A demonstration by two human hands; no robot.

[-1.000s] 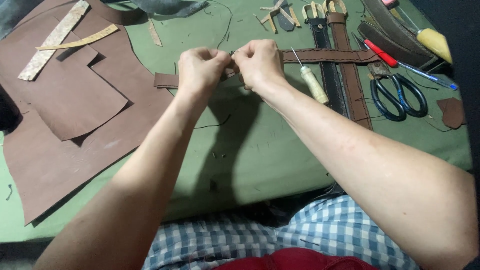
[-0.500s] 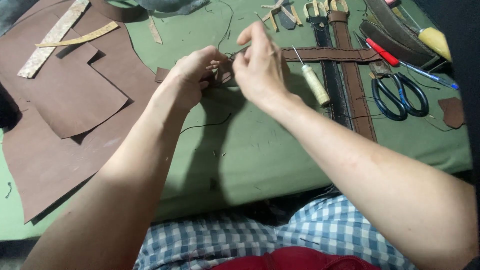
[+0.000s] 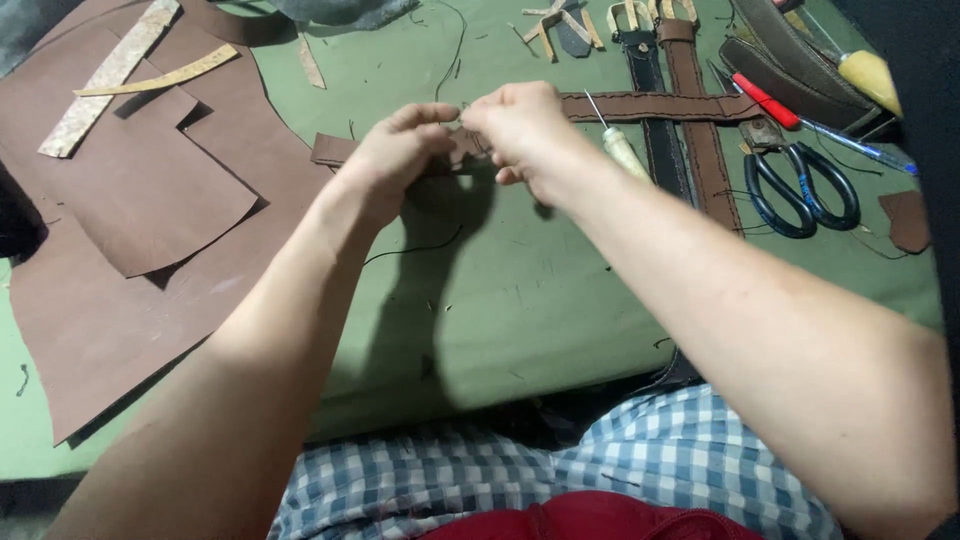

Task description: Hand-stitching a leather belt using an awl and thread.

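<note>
Basically both hands meet over the middle of the green cloth-covered table [image 3: 560,300], toward its far edge. Left hand [image 3: 395,160] is pinched shut on the long brown stitched leather strap [image 3: 660,105]; right hand [image 3: 520,125] is pinched just beside it, fingertips nearly touching the left's, apparently on the strap or a thread at the same spot. Exact grip is hidden by the knuckles.

Key relation: strap's long axis runs left-right, parallel to the table's far edge. It sits directly under and between the hands. Left end pokes out past the left hand; the longer run goes right from the right hand, crossing two upright belts near the far right corner. So the right hand is nearer the long free length, the left nearer the short end.

Thin dark thread [image 3: 415,248] trails from below the hands toward the near edge.

Outward:
- pale-handled awl [image 3: 618,145] just right of the right hand, touching or lying on the strap, can't tell which
- black-handled scissors [image 3: 800,190] farther right
- large brown leather sheets [image 3: 130,230] along the left edge, well apart from the hands
</note>
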